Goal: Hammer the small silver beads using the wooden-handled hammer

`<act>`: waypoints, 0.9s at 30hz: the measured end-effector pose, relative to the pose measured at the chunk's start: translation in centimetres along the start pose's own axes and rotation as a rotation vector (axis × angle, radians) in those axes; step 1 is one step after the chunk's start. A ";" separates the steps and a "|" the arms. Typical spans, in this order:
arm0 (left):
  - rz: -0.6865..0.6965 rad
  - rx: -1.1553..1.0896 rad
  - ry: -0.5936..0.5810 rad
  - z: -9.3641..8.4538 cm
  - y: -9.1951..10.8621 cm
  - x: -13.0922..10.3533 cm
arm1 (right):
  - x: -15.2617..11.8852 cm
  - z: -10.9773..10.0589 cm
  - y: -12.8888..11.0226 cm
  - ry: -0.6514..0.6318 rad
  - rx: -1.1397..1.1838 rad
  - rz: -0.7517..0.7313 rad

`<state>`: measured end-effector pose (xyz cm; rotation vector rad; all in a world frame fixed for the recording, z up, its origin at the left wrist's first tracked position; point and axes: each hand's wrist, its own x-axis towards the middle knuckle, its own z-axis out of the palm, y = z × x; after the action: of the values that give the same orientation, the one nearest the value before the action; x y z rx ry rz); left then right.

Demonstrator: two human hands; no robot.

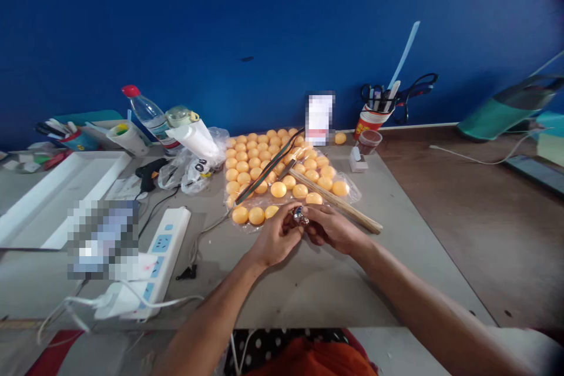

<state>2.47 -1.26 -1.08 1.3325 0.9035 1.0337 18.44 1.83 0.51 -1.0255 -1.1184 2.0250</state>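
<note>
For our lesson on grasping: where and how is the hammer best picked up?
Probably by the free end of its wooden handle, coming from the right. The hammer's head lies over the orange balls, while the slim handle slants toward the viewer, its end over the grey tabletop. The right hand is close beside it.

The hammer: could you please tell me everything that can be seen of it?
The hammer has a dark, narrow head that looks like metal, and a long, straight, light brown handle that looks like wood. It lies slantwise, head on the plastic-wrapped orange balls, handle running right and towards the wearer, its end over the grey table. No hand grips it; the right hand is close, but contact cannot be told.
</note>
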 end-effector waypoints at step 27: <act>-0.078 -0.083 -0.023 -0.2 -0.2 0.1 | 0.2 0.1 -0.1 -0.007 -0.046 -0.044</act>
<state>2.36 -1.07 -1.24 1.2281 0.8795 0.9836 18.29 1.96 0.58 -1.0080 -1.1858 1.9782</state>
